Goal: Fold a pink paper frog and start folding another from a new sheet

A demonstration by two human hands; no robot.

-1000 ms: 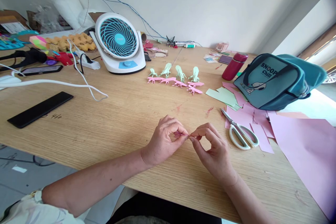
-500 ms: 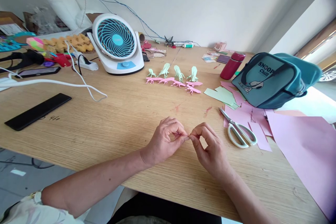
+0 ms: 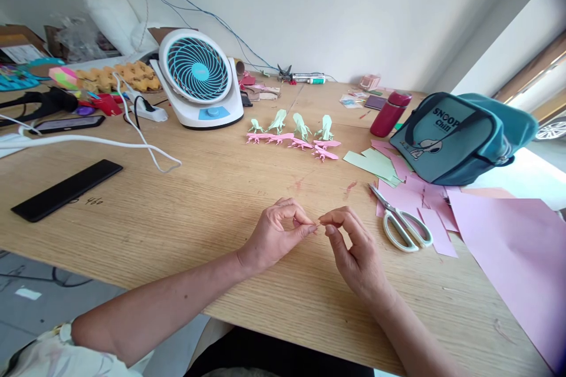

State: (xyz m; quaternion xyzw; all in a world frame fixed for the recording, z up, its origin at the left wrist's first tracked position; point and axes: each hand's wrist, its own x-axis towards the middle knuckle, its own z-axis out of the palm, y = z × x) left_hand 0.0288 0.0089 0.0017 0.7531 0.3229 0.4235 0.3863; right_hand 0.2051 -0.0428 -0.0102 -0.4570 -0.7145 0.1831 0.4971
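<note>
My left hand (image 3: 276, 235) is closed over the middle of the table's front half, its thumb and forefinger pinched together. A tiny pinkish piece (image 3: 315, 228), apparently paper, shows at those fingertips; most of it is hidden. Right beside it, my right hand (image 3: 356, 250) has its forefinger and thumb slightly apart, the fingertips close to the left ones. Beyond the hands stand several folded pink paper insects (image 3: 300, 142) in a row, with several pale green folded paper figures (image 3: 301, 127) behind them. White-handled scissors (image 3: 402, 224) lie to the right of my right hand.
Pink paper pieces (image 3: 435, 230) and green strips (image 3: 369, 164) lie at the right, near a large pink sheet (image 3: 508, 247). A teal bag (image 3: 446, 135) and red flask (image 3: 391, 113) stand behind. At the left are a fan (image 3: 198, 76), white cable (image 3: 88, 140) and black flat case (image 3: 66, 189).
My right thumb and forefinger have parted from their pinch and drawn slightly away from the left fingertips. My left hand stays pinched in about the same place.
</note>
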